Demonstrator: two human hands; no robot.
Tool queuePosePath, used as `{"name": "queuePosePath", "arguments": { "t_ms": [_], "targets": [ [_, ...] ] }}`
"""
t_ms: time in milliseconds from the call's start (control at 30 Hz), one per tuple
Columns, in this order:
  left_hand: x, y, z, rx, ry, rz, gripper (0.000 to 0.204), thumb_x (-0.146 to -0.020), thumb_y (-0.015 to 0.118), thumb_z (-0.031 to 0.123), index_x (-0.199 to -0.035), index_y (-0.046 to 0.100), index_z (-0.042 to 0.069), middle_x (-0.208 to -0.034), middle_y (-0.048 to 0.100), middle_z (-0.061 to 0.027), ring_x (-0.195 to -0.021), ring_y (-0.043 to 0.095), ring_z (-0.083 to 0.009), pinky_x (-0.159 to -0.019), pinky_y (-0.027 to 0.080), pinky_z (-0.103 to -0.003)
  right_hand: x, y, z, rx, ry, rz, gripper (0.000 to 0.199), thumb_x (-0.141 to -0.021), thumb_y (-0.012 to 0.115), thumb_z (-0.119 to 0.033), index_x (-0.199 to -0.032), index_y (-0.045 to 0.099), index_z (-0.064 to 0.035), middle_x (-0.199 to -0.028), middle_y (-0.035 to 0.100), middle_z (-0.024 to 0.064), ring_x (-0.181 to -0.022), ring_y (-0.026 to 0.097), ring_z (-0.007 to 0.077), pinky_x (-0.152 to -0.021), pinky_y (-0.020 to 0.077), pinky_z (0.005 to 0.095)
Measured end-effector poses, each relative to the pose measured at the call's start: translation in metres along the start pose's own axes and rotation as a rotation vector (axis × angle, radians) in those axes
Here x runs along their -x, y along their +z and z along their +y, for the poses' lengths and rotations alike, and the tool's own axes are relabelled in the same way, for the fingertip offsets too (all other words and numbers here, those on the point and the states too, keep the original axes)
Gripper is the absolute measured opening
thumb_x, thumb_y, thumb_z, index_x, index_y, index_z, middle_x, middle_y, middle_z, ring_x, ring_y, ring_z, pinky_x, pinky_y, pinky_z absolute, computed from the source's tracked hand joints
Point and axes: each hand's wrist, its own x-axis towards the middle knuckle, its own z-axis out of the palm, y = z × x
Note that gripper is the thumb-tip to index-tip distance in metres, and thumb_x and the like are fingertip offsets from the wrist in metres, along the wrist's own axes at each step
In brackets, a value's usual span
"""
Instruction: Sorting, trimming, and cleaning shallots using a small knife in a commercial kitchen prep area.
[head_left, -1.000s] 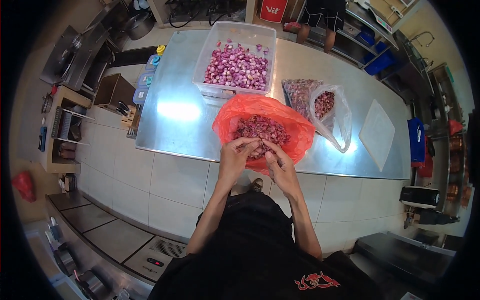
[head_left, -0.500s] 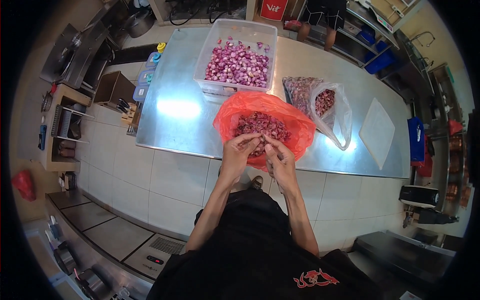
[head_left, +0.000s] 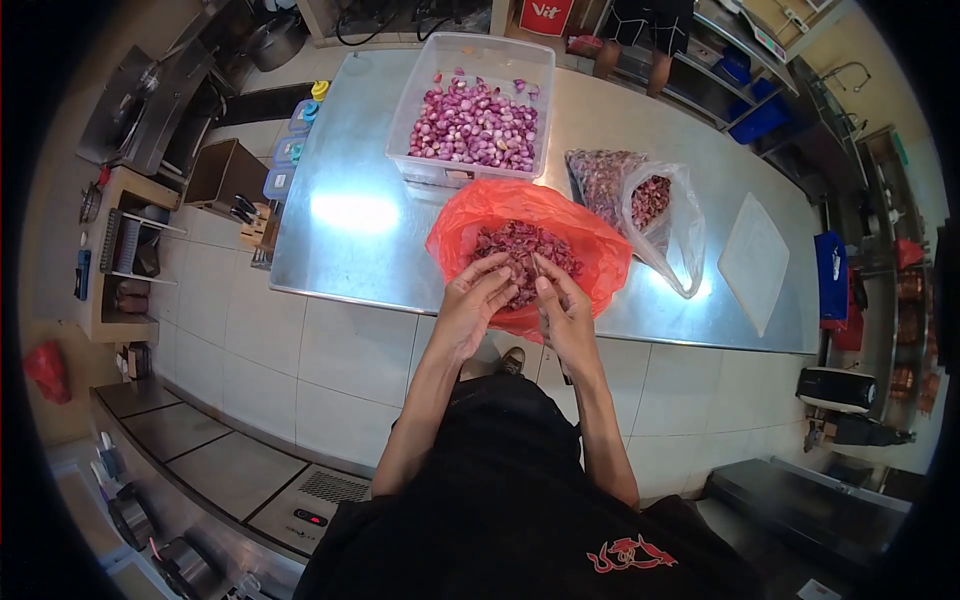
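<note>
Both hands are over an open red plastic bag [head_left: 465, 215] that holds a heap of reddish-purple shallot skins [head_left: 525, 245]. My left hand [head_left: 474, 303] is at the bag's near left, its thumb pinched against curled fingers; whatever lies between them is too small to make out. Facing it, a little apart, my right hand [head_left: 567, 318] is closed with thumb and forefinger together. A thin dark end sticks out below its palm, apparently a small knife [head_left: 568, 378], mostly hidden by the hand. Beyond the bag, a clear plastic tub [head_left: 402, 125] contains many peeled shallots [head_left: 475, 122].
The bag and tub stand on a steel table [head_left: 340, 260]. To their right are a filled clear bag [head_left: 598, 180], an open clear bag [head_left: 685, 245] with shallots, and a white cutting board [head_left: 755, 262]. Lidded containers [head_left: 278, 183] line the left edge. Another person's legs [head_left: 660, 70] show at the far side.
My hands have moved apart from where their fingertips met over the skins. The left has turned, fingers curling more. The bag and tub stay in place.
</note>
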Motion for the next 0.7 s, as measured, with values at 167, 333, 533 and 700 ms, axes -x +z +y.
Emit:
{"name": "queuePosePath", "arguments": {
  "t_ms": [167,333,533,700],
  "targets": [
    [-0.001,-0.004,-0.002,0.005,0.000,0.016,0.026,-0.091,0.060,0.006,-0.116,0.058,-0.001,-0.105,0.063,-0.0085,-0.096,0.062,-0.0153,-0.091,0.051,-0.030,-0.007,-0.012,0.015,0.269,-0.026,0.016,0.038,-0.097,0.055,-0.020,-0.131,0.051,-0.0050,-0.081,0.058,0.0034,-0.073,0.051,0.0081,-0.066,0.0416,0.0253],
    [-0.001,-0.005,-0.001,-0.017,0.005,0.013,0.024,-0.092,0.059,0.007,-0.113,0.059,-0.004,-0.105,0.063,-0.0100,-0.099,0.061,-0.0167,-0.093,0.051,-0.031,0.000,-0.009,0.006,0.245,0.130,0.022,0.041,-0.096,0.055,-0.018,-0.134,0.047,-0.0054,-0.103,0.063,0.0126,-0.096,0.059,0.0123,-0.084,0.0448,0.0283],
    [0.000,-0.002,0.004,-0.017,-0.004,0.008,0.026,-0.092,0.059,0.008,-0.115,0.059,-0.004,-0.109,0.063,-0.0105,-0.103,0.060,-0.0170,-0.096,0.049,-0.030,0.003,-0.006,0.001,0.203,-0.172,-0.183,0.040,-0.096,0.053,-0.017,-0.134,0.049,-0.0054,-0.128,0.057,0.0121,-0.112,0.054,0.0155,-0.095,0.0424,0.0303],
    [0.001,-0.001,0.007,-0.011,-0.026,-0.014,0.027,-0.092,0.059,0.009,-0.116,0.059,-0.003,-0.111,0.063,-0.0097,-0.104,0.059,-0.0159,-0.096,0.048,-0.029,0.003,-0.008,-0.003,0.357,-0.209,-0.218,0.038,-0.098,0.050,-0.019,-0.133,0.050,-0.0055,-0.132,0.055,0.0094,-0.120,0.050,0.0180,-0.100,0.0384,0.0307]
  ]
}}
